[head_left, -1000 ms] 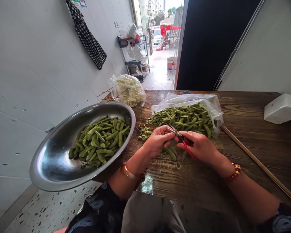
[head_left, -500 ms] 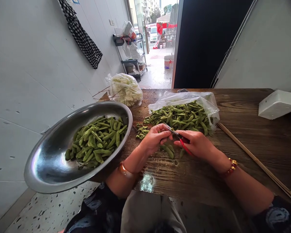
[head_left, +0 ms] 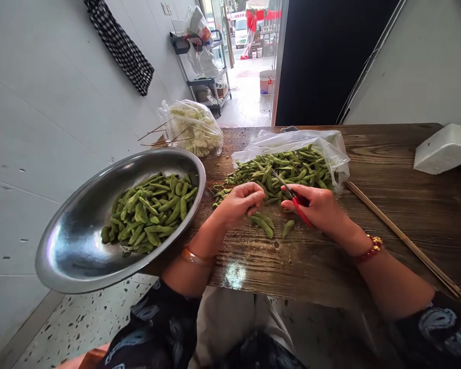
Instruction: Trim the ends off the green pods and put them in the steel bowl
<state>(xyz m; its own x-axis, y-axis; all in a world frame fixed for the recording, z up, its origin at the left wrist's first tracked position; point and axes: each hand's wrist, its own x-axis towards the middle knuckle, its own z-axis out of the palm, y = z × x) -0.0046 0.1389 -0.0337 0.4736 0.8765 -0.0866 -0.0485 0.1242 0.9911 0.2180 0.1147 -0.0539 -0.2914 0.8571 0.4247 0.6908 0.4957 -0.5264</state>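
My right hand point(head_left: 322, 207) grips a pair of scissors point(head_left: 300, 207) with red handles, their blades pointing up and left over the pile. My left hand point(head_left: 240, 204) is closed with thumb and fingertips together; what it holds, if anything, is hidden. Just beyond both hands, a heap of green edamame pods point(head_left: 292, 166) spills from a clear plastic bag point(head_left: 332, 141). A few loose pods point(head_left: 262, 224) lie on the wooden table below my hands. To the left, a large metal basin point(head_left: 67, 261) holds many more pods point(head_left: 149, 212).
A clear bag of pale florets point(head_left: 195, 128) with thin sticks stands behind the basin. Long wooden sticks point(head_left: 403, 238) lie along the right of the table point(head_left: 392, 205). A white box point(head_left: 443, 151) sits at the far right. Beyond the table stand a cart point(head_left: 205, 77) and an open doorway.
My hands have moved apart, and the scissor blades have left my left fingers. A loose pod near the scissors now shows plainly. The whole view has tilted slightly downward.
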